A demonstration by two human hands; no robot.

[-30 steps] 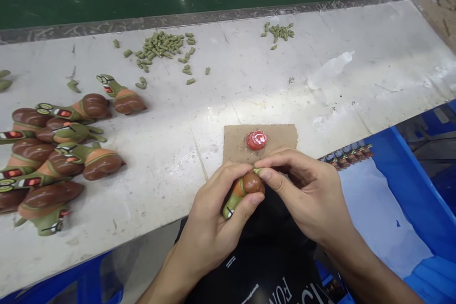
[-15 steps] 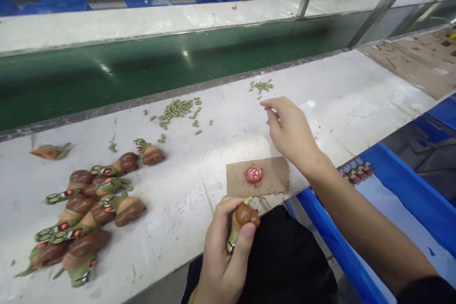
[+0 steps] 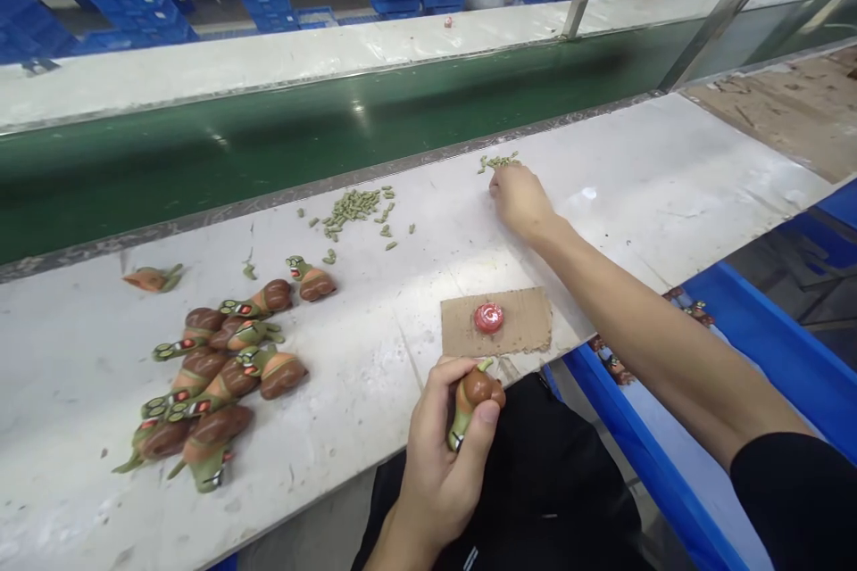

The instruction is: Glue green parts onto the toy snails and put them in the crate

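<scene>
My left hand point(image 3: 447, 455) is shut on a brown-shelled toy snail point(image 3: 474, 400), with its green body pointing down and a short green stalk at its top. My right hand point(image 3: 520, 202) is stretched across the white table, its fingertips at a small heap of olive-green pieces point(image 3: 499, 162). Whether those fingers have picked any up is hidden. A round red disc point(image 3: 488, 318) lies on a cardboard square point(image 3: 519, 326) just beyond my left hand. Neither hand touches them.
A heap of painted toy snails point(image 3: 220, 366) lies left on the white table point(image 3: 100, 357), and a larger spread of green pieces point(image 3: 354, 210) lies behind it. A green conveyor belt point(image 3: 335, 125) runs beyond. A blue crate point(image 3: 669, 410) stands right, below the table edge.
My right hand has left the snail, reached across the table and come down at the small green heap. The view has tilted up. My left hand still holds the snail.
</scene>
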